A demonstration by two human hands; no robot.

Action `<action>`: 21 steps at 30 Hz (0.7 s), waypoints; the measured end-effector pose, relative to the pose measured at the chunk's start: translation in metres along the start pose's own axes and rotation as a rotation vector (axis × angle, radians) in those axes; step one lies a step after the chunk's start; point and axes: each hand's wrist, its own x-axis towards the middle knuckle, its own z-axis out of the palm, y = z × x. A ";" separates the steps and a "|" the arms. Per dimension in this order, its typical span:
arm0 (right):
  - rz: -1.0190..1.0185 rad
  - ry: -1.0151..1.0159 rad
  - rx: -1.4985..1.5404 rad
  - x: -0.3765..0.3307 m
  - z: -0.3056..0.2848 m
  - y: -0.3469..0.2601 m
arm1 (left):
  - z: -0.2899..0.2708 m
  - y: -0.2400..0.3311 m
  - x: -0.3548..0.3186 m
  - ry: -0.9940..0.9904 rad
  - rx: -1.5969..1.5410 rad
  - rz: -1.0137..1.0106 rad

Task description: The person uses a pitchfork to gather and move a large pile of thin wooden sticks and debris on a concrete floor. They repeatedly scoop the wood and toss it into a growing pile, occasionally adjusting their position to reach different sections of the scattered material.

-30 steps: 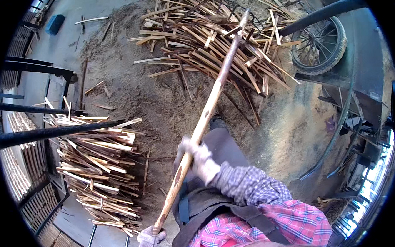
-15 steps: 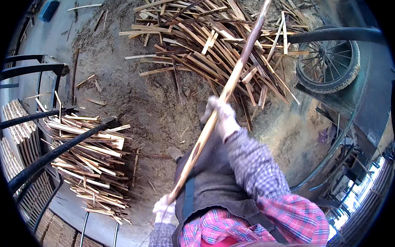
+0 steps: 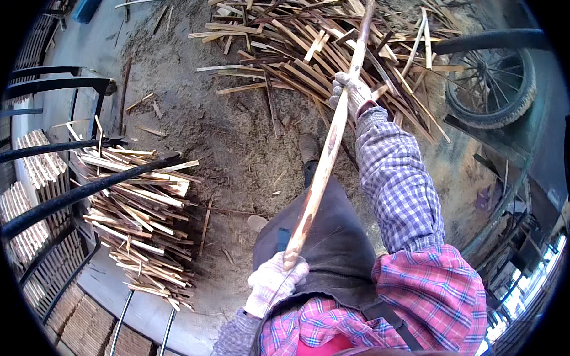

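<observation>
A long wooden pole (image 3: 323,170), pale with brown patches, slants from my waist up to the top of the view, where its far end is cut off. My left hand (image 3: 277,282), in a pale glove, is closed round its near end by the dark apron (image 3: 324,230). Farther along, my gloved right hand (image 3: 352,93) grips the shaft with that arm stretched forward. Beyond and beneath the right hand spreads a loose heap of thin wood strips (image 3: 303,70). What the pole's far end touches cannot be seen.
Left of me another pile of wood strips (image 3: 142,214) lies among black metal bars (image 3: 88,192). Stacked slats (image 3: 83,323) stand at the lower left. A spoked wheel (image 3: 525,94) and a dark bar (image 3: 493,41) are at the right. Sawdust-like debris covers the ground (image 3: 234,154).
My right hand has moved forward, straightening the arm. My left hand has come up and rightward, toward the front of the apron. The pole has shifted forward and stands steeper in view.
</observation>
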 end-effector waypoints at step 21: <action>0.163 0.252 0.082 -0.357 0.012 0.353 | -0.189 -0.419 -0.130 0.254 0.701 -0.198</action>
